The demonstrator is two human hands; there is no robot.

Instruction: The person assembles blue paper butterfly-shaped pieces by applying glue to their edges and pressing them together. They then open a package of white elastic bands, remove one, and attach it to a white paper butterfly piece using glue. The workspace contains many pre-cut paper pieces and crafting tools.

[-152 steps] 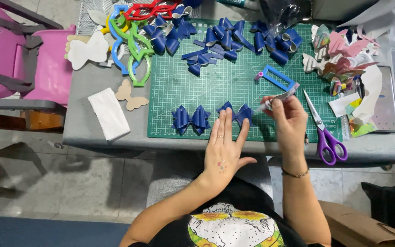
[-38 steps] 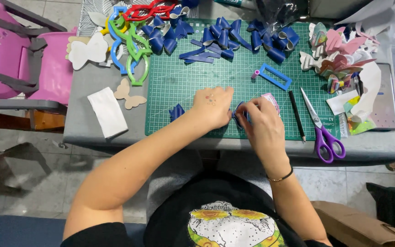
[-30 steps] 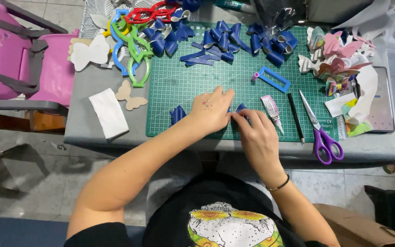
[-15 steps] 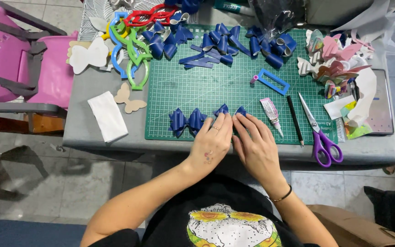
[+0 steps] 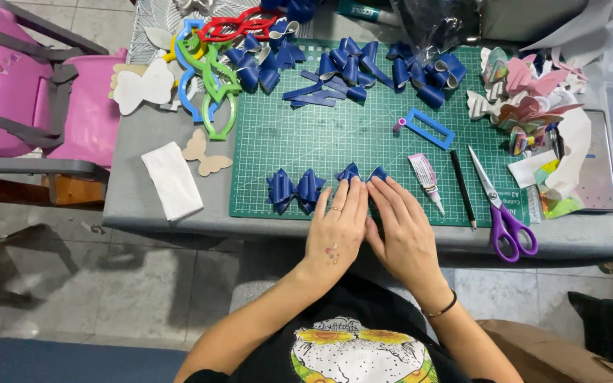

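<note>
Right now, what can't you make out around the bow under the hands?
- Head view: most of the bow lies under the left hand and right hand; only its two top tips show.
- Whether the fingers press or pinch it: hidden.
- Glue tube: cap too small to tell.

A small white glue tube with a pink printed label point(image 5: 424, 175) is laid on the green cutting mat, beside a crumpled clear plastic bag point(image 5: 440, 25) at the table's far edge.
</note>
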